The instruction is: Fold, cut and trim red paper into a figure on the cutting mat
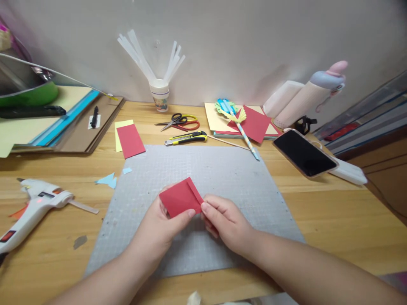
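A small sheet of red paper (pixel 178 198) is held above the grey cutting mat (pixel 254 186), with a narrow folded strip along its right edge. My left hand (pixel 167 220) grips it from the left, thumb on top and the other fingers mostly hidden underneath. At the lower right corner, my right hand (pixel 224 218) pinches the folded strip between thumb and fingers. Beyond the mat's far edge lie a yellow and black utility knife (pixel 187 137) and scissors (pixel 174 122). A red paper rectangle (pixel 131 140) overlaps a yellow one at the mat's far left corner.
On the left lies a white glue gun (pixel 41 203) near blue paper scraps (pixel 108 181). A paper cup (pixel 159 97) holding glue sticks stands by the wall. To the right are a paper flower (pixel 237 118) on stacked paper, a phone (pixel 305 152) and a bottle (pixel 305 99).
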Motion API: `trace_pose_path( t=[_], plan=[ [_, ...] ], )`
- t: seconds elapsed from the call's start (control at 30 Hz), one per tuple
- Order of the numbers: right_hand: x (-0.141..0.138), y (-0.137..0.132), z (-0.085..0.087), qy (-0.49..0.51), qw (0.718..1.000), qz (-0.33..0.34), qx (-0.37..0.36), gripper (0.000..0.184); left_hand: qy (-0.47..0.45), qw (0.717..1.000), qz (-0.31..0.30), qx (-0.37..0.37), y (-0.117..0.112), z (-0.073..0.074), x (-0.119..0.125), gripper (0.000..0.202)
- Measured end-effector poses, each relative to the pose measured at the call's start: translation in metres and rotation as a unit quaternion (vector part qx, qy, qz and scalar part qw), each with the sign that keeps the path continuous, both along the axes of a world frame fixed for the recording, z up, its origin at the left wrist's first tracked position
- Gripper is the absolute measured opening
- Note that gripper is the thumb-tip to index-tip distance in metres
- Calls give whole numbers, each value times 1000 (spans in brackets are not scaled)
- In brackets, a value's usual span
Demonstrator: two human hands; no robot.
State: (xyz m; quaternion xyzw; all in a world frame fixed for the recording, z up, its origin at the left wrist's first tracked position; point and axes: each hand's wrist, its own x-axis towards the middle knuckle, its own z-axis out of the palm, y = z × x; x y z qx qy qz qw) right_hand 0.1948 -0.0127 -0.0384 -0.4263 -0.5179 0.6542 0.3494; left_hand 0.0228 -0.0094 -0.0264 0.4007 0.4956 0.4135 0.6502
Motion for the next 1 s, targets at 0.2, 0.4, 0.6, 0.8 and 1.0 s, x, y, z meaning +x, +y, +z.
trace_pose_path(
  t=[0.2, 0.4, 0.6, 0.8, 1.0],
  plan=[
    [0, 0, 4, 17, 999, 23, -28, 42, 14, 1000, -5, 3, 0, 4, -4, 38],
    [1, -3, 3, -74, 993, 19, 91, 31, 40, 999, 36, 0, 0, 6, 0, 45],
    [2, -2, 10, -152, 970, 23, 189, 26, 97, 992, 62, 48, -2, 5, 2, 45],
    [0, -2, 6, -77, 995, 11, 67, 35, 93, 992, 68, 57, -4, 11, 4, 46],
    [-3, 1, 5, -91, 993, -5, 71, 31, 53, 998, 22, -4, -5, 7, 3, 30]
  ],
)
